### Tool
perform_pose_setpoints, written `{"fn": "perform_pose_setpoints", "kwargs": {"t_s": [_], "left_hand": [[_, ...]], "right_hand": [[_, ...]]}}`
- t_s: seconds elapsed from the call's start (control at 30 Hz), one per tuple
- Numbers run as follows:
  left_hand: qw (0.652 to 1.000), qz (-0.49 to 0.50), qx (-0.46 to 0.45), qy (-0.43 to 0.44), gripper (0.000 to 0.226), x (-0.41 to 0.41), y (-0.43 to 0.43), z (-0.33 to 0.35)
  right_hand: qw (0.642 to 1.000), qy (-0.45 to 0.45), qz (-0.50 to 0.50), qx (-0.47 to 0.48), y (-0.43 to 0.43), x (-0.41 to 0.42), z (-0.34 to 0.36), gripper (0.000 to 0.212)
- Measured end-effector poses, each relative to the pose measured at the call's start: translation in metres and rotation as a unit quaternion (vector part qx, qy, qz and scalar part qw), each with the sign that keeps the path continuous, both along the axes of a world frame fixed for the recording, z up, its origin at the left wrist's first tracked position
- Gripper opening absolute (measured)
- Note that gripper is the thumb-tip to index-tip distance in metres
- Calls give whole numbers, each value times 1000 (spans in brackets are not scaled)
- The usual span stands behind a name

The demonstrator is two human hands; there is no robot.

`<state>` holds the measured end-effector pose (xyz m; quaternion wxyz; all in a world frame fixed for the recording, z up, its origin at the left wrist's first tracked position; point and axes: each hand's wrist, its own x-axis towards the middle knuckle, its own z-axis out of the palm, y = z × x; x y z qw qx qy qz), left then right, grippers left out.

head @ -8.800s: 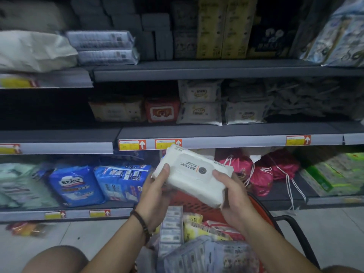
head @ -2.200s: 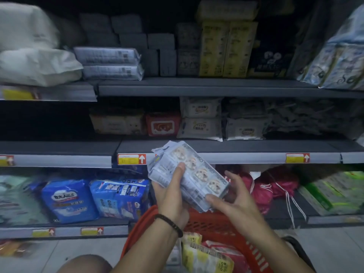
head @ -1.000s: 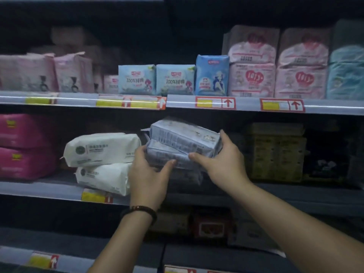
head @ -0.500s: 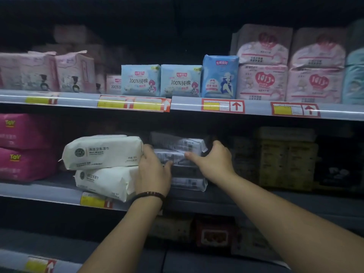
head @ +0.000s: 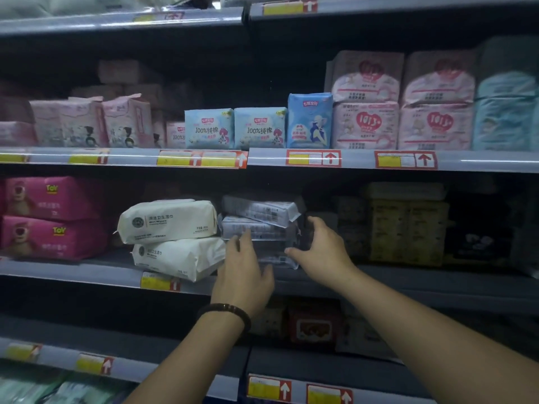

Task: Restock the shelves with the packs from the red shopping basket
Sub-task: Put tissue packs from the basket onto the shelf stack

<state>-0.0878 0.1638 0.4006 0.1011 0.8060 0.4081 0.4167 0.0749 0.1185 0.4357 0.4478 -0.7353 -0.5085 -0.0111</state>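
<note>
Head view, left hand [head: 243, 275] covering grey packs [head: 259, 221]

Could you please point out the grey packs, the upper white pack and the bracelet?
grey packs [head: 259, 211], head view, front face of the top pack.
upper white pack [head: 169, 220], head view, middle of its front face.
bracelet [head: 227, 312], head view, beads on the wrist.

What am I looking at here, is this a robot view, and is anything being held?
No robot: a head-worn camera looks down a person's arms at store shelves. The left hand, with a beaded bracelet, and the right hand are open at either side of a stack of grey packs on the middle shelf. Fingertips sit close to it, but neither hand grips anything. Two white wipe packs are stacked left of the grey ones, pink packs further left.
</note>
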Motion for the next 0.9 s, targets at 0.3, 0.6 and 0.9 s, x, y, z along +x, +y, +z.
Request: {"fn": "perform_pose_setpoints", "kwargs": {"t_s": [0.3, 0.6, 0.9], "left_hand": [[973, 41, 82, 211, 96, 19, 23, 2], [959, 61, 58, 269, 98, 51, 40, 18], [962, 56, 67, 260, 102, 49, 33, 15]], "right_hand": [[997, -5, 57, -50, -40, -14, -10, 99], [994, -7, 66, -84, -35, -15, -6, 96], [991, -3, 73, -111, -55, -9, -6, 98]]}}
